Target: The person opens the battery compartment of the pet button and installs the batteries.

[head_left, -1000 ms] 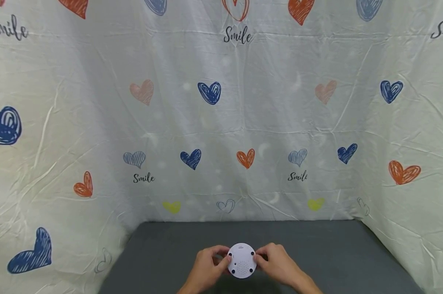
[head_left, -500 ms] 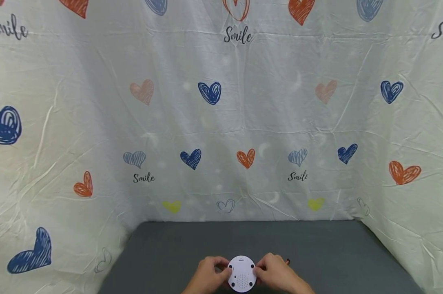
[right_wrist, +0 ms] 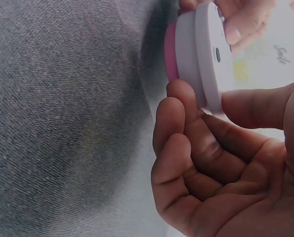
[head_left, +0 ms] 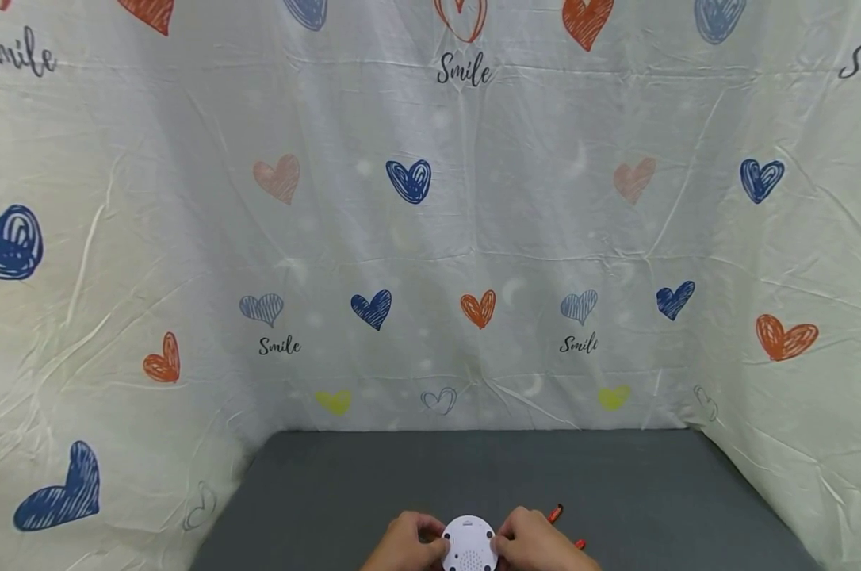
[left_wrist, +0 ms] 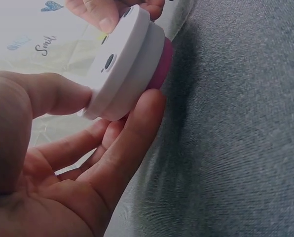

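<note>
A round white device (head_left: 469, 546) with dark feet and a patch of small holes faces up at the bottom centre of the head view. My left hand (head_left: 407, 542) pinches its left edge between thumb and fingers, while my right hand (head_left: 541, 544) pinches the right edge. Seen from the left wrist, the device has a stepped white side and a pink part (left_wrist: 161, 66) on its lower side, turned towards the grey surface. From the right wrist, the same pink part (right_wrist: 170, 52) shows above the curled fingers (right_wrist: 171, 158) of the right hand.
Two small orange-red cylinders, one farther back (head_left: 555, 513) and one nearer (head_left: 580, 544), lie right of the right hand, partly hidden by it. A grey tabletop (head_left: 373, 468) spreads around. White heart-printed cloth (head_left: 516, 238) encloses the back and sides.
Both hands have moved down the head view, towards the person, carrying the white device along. The orange-red cylinders beside the right hand have come into sight.
</note>
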The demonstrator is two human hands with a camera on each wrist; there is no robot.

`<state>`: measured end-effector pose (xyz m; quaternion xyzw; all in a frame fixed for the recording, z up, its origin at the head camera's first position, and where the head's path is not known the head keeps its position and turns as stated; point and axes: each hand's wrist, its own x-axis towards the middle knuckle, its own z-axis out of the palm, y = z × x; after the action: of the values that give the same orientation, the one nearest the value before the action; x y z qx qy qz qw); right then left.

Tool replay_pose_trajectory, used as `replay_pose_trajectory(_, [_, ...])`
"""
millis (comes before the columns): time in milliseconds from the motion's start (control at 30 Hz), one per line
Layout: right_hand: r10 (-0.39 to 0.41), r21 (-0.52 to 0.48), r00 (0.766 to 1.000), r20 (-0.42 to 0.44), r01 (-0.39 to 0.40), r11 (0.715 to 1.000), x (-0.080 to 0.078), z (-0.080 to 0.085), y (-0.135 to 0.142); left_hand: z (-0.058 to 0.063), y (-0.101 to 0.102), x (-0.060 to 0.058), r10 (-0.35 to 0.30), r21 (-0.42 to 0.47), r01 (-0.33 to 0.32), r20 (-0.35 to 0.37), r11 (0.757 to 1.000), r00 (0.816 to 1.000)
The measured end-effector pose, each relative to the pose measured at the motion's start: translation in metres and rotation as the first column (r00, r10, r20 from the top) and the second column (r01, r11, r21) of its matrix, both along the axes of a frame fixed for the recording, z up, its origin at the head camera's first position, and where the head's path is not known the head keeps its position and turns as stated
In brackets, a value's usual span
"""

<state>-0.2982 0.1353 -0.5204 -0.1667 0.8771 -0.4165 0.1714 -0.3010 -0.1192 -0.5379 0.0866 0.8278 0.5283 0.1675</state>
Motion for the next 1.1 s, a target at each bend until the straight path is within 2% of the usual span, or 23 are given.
replay_pose_trajectory(100, [0.015, 0.011, 1.000, 0.025, -0.016, 1.000, -0.008, -0.012, 0.004, -0.001, 0.000, 0.000, 0.003, -0.009, -0.003, 0.017, 1.000, 1.000])
replay_pose_trajectory(167, [0.034, 0.018, 0.999, 0.023, -0.034, 0.999, -0.015, -0.026, 0.008, -0.001, 0.000, 0.001, 0.002, -0.013, -0.002, 0.023, 1.000, 1.000])
replay_pose_trajectory(233, [0.037, 0.023, 0.999, 0.029, -0.037, 0.999, -0.016, -0.028, 0.009, -0.002, 0.000, 0.001, 0.000, -0.015, 0.000, 0.030, 1.000, 1.000])
replay_pose_trajectory(300, [0.041, 0.000, 0.998, 0.041, -0.041, 0.999, -0.029, -0.050, 0.014, -0.003, 0.000, 0.001, -0.001, -0.016, 0.002, 0.038, 1.000, 0.999])
replay_pose_trajectory(400, [0.044, -0.007, 0.998, 0.053, -0.043, 0.999, -0.038, -0.066, 0.016, -0.004, 0.000, 0.001, -0.001, -0.013, 0.001, 0.041, 1.000, 0.999])
replay_pose_trajectory(467, [0.061, -0.001, 0.997, 0.038, -0.061, 0.998, -0.049, -0.086, 0.020, -0.004, 0.000, 0.001, 0.001, -0.011, -0.001, 0.040, 1.000, 0.999])
replay_pose_trajectory(533, [0.053, 0.016, 0.998, 0.031, -0.053, 0.998, -0.047, -0.082, 0.019, -0.005, 0.000, 0.001, 0.004, -0.010, -0.003, 0.037, 1.000, 0.999])
replay_pose_trajectory(600, [0.046, 0.018, 0.999, 0.025, -0.047, 0.999, -0.049, -0.086, 0.019, -0.005, 0.000, 0.001, 0.007, -0.007, -0.007, 0.039, 1.000, 0.999])
replay_pose_trajectory(700, [0.024, 0.082, 1.000, 0.011, -0.025, 0.996, -0.041, -0.070, 0.015, -0.006, 0.000, 0.001, 0.012, -0.003, -0.012, 0.040, 1.000, 0.999])
replay_pose_trajectory(800, [0.019, 0.121, 1.000, -0.020, -0.017, 0.992, -0.024, -0.035, 0.007, -0.008, 0.000, 0.002, 0.016, 0.000, -0.016, 0.043, 1.000, 0.999])
replay_pose_trajectory(867, [0.029, 0.114, 0.997, -0.066, -0.022, 0.993, -0.012, -0.013, 0.001, -0.009, 0.000, 0.001, 0.018, -0.001, -0.018, 0.045, 1.000, 0.999])
replay_pose_trajectory(933, [0.045, 0.096, 0.989, -0.140, -0.031, 0.995, -0.004, 0.001, -0.004, -0.010, -0.001, 0.002, 0.019, 0.002, -0.019, 0.043, 1.000, 0.999])
replay_pose_trajectory(1000, [0.067, 0.102, 0.968, -0.242, -0.043, 0.994, 0.000, 0.009, -0.008, -0.010, -0.001, 0.002, 0.020, 0.015, -0.020, 0.041, 1.000, 0.999])
replay_pose_trajectory(1100, [0.100, 0.128, 0.921, -0.377, -0.054, 0.990, 0.001, 0.014, -0.012, -0.010, -0.002, 0.004, 0.015, 0.050, -0.017, 0.039, 0.999, 0.999])
